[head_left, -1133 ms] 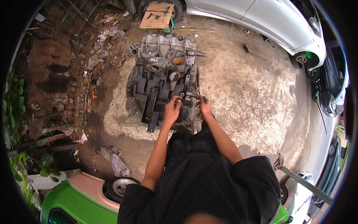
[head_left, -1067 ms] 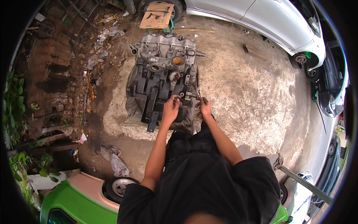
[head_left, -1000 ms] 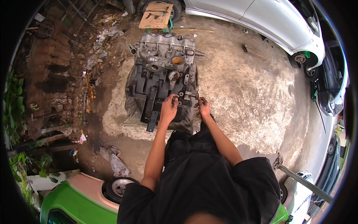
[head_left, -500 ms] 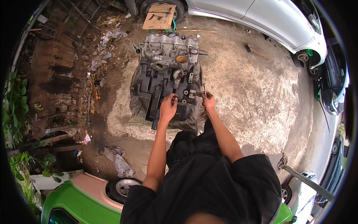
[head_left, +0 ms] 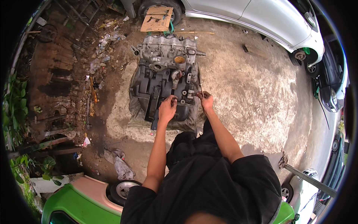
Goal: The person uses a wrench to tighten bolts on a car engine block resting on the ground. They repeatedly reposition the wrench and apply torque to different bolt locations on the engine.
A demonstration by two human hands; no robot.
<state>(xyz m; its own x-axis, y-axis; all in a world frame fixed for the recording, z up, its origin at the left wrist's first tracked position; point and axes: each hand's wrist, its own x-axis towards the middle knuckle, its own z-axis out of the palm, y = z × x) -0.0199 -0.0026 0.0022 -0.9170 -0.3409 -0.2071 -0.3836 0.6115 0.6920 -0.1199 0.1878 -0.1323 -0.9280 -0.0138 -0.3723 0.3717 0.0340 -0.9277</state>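
Observation:
A metal part with a round, ring-like head (head_left: 176,76) and a dark shaft lies over the black plastic engine cover (head_left: 149,87). At the shaft's lower end my left hand (head_left: 167,108) has its fingers curled closed, apparently gripping it. To the right, my right hand (head_left: 206,102) pinches a thin, rod-like tool (head_left: 200,88) that points up and away. Its fingertips are beside a small metal bracket (head_left: 190,94) on the cover; what they touch there is too small to tell. Round metal pieces (head_left: 184,93) sit near the bracket.
A grey metal engine head with manifold (head_left: 169,48) stands just beyond the cover, over a dark cloth (head_left: 192,125). Farther off is a cardboard sheet (head_left: 157,19) beside a silver car (head_left: 223,9). Litter (head_left: 106,43) lies leftward; a green car (head_left: 85,203) is behind me.
My right hand's thin tool tilts slightly more to the left, and that hand has shifted a little. The left hand stays closed at the shaft. The whole view has shifted slightly.

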